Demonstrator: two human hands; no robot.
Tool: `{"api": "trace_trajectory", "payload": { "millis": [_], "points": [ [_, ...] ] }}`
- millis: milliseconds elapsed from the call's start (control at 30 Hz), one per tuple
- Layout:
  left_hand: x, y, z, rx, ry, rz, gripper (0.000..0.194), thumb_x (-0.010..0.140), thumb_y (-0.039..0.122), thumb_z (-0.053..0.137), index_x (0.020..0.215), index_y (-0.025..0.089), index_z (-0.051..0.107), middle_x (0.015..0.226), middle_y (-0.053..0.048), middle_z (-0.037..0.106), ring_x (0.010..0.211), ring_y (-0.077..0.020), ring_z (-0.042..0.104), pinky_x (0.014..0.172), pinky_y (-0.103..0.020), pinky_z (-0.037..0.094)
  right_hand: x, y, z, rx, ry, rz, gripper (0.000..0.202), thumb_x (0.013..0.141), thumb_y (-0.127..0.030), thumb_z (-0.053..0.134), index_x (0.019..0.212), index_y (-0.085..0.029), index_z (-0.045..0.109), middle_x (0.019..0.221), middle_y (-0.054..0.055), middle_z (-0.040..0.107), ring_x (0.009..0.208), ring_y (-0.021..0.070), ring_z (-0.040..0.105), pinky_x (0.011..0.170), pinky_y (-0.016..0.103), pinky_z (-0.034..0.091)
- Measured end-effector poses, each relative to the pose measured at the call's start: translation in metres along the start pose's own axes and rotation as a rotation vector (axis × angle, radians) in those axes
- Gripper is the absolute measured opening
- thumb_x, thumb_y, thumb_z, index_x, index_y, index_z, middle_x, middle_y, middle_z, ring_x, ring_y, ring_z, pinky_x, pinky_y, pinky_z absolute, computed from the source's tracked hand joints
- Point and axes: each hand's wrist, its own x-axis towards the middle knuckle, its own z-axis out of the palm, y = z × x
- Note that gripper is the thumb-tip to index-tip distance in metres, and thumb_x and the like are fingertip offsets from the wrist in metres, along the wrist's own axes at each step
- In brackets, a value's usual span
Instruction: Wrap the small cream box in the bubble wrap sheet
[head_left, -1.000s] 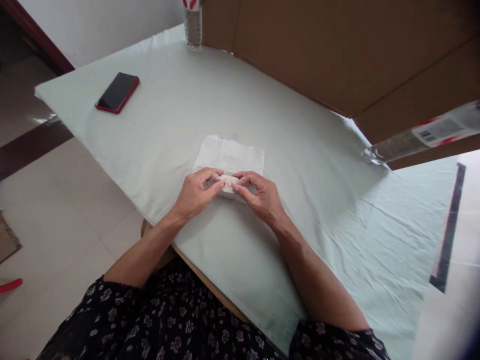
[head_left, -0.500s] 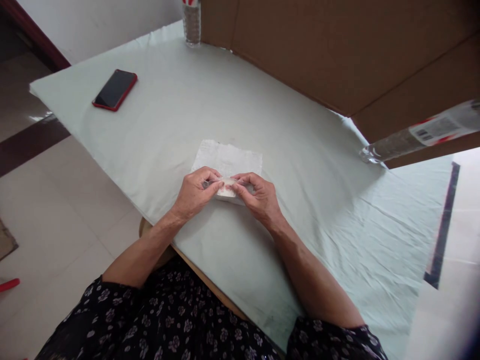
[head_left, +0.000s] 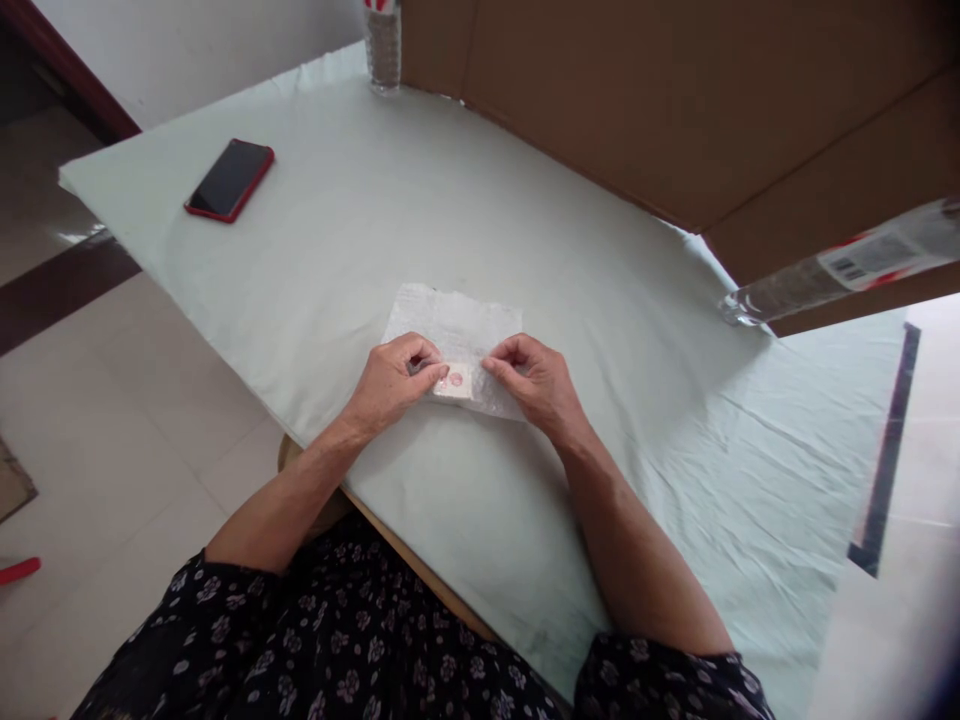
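Note:
A small whitish box (head_left: 458, 385) with pinkish-red marks on its top lies on a translucent white sheet of bubble wrap (head_left: 457, 310), spread on the cloth near the table's front edge. At the box's left end my left hand (head_left: 394, 382) is closed, thumb and forefinger pinching the wrap, its thumb tip touching the box. My right hand (head_left: 534, 380) is just right of the box, finger and thumb pinched at the wrap's right part. The fingers partly cover what each pinch holds.
A phone (head_left: 230, 180) in a red case lies at the table's far left. A large cardboard panel (head_left: 585, 90) stands along the back, with one clear bottle (head_left: 384, 50) at its left end and another bottle (head_left: 825, 265) at the right. Pale green cloth (head_left: 315, 240) covers the table.
My right hand has moved slightly right, away from my left hand. The box's printed top now shows between them. My left hand has stayed almost in place.

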Motion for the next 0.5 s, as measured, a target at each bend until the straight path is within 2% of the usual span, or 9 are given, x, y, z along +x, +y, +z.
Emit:
{"api": "trace_trajectory", "payload": {
  "millis": [100, 167, 233, 300, 367, 433, 500],
  "points": [
    [0.002, 0.0, -0.001, -0.001, -0.018, -0.004, 0.015, 0.079, 0.029, 0.068, 0.069, 0.019, 0.062, 0.071, 0.001, 0.064, 0.067, -0.0129, 0.056, 0.064, -0.027, 0.044, -0.003, -0.004, -0.012, -0.107, 0.131, -0.028, 0.011, 0.084, -0.034, 0.067, 0.08, -0.024, 0.063, 0.077, 0.001, 0.069, 0.07, 0.0182, 0.06, 0.068, 0.034, 0.048],
    [0.004, 0.001, -0.002, 0.012, -0.04, -0.005, 0.014, 0.078, 0.029, 0.068, 0.07, 0.019, 0.062, 0.07, 0.001, 0.064, 0.066, -0.0127, 0.055, 0.064, -0.027, 0.043, -0.01, -0.017, -0.017, -0.208, 0.238, -0.111, 0.006, 0.088, -0.031, 0.064, 0.087, -0.025, 0.064, 0.084, 0.002, 0.07, 0.076, 0.0203, 0.062, 0.077, 0.039, 0.05],
    [0.005, 0.001, -0.003, 0.037, -0.062, -0.013, 0.013, 0.078, 0.027, 0.068, 0.07, 0.019, 0.063, 0.071, 0.001, 0.064, 0.067, -0.0126, 0.055, 0.064, -0.026, 0.043, -0.018, -0.032, -0.016, -0.285, 0.275, -0.236, 0.007, 0.094, -0.028, 0.06, 0.091, -0.026, 0.065, 0.087, 0.003, 0.071, 0.08, 0.0216, 0.064, 0.084, 0.042, 0.049],
    [0.007, 0.001, -0.004, 0.056, -0.079, -0.018, 0.013, 0.078, 0.028, 0.069, 0.071, 0.018, 0.063, 0.072, 0.001, 0.064, 0.067, -0.0127, 0.054, 0.064, -0.026, 0.042, -0.025, -0.043, -0.009, -0.322, 0.192, -0.363, 0.011, 0.097, -0.026, 0.057, 0.093, -0.027, 0.067, 0.091, 0.004, 0.073, 0.087, 0.023, 0.066, 0.085, 0.042, 0.049],
    [0.008, 0.0, -0.005, 0.059, -0.095, -0.014, 0.016, 0.079, 0.03, 0.069, 0.071, 0.018, 0.063, 0.071, 0.001, 0.063, 0.067, -0.0127, 0.053, 0.064, -0.026, 0.042, -0.028, -0.046, 0.001, -0.37, 0.053, -0.462, 0.012, 0.098, -0.024, 0.057, 0.099, -0.027, 0.069, 0.1, 0.005, 0.075, 0.095, 0.0241, 0.067, 0.084, 0.041, 0.048],
    [0.008, 0.001, -0.007, 0.057, -0.114, -0.013, 0.018, 0.08, 0.033, 0.068, 0.073, 0.018, 0.063, 0.071, 0.001, 0.062, 0.067, -0.0128, 0.052, 0.064, -0.026, 0.042, -0.029, -0.042, 0.012, -0.452, -0.06, -0.514, 0.015, 0.099, -0.023, 0.056, 0.105, -0.026, 0.069, 0.107, 0.006, 0.076, 0.099, 0.0245, 0.066, 0.083, 0.04, 0.046],
    [0.006, 0.001, -0.013, 0.066, -0.144, -0.029, 0.016, 0.081, 0.033, 0.065, 0.078, 0.018, 0.065, 0.075, 0.0, 0.064, 0.07, -0.0136, 0.055, 0.066, -0.026, 0.043, -0.029, -0.037, 0.019, -0.547, -0.103, -0.527, 0.017, 0.101, -0.021, 0.052, 0.107, -0.024, 0.068, 0.11, 0.006, 0.076, 0.101, 0.0241, 0.064, 0.082, 0.039, 0.043]
  ]
}}
